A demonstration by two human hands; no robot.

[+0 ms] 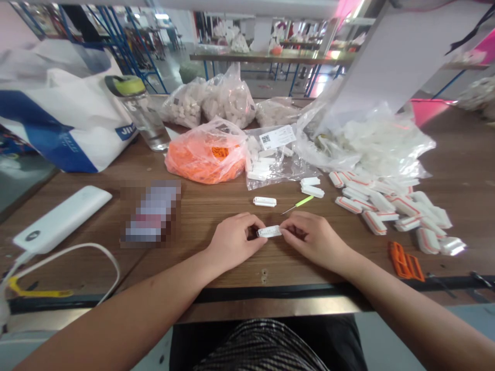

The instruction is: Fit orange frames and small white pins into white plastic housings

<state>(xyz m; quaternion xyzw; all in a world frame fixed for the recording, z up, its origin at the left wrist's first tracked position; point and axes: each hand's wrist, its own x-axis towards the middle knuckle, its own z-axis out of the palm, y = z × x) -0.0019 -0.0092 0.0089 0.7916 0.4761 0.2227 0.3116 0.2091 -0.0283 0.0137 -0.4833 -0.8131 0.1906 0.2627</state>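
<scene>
Pinching a small white plastic clip (268,232), left hand (234,239) and right hand (315,239) are both closing on its ends, while a heap of orange-striped white plastic pieces (386,211) is sitting at right on the brown wooden bench (201,211).

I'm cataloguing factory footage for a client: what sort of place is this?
Likely a small-parts assembly workshop: a white plastic part in hand, more piled on a wooden workbench, bulk plastic bags of parts, and stocked benches behind.

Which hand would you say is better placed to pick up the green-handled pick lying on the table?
Probably the right: the right hand lies nearer the green-handled pick, just beyond its fingers. However, it is pinching the small white plastic piece together with the left hand, so it would have to let go first.
</scene>
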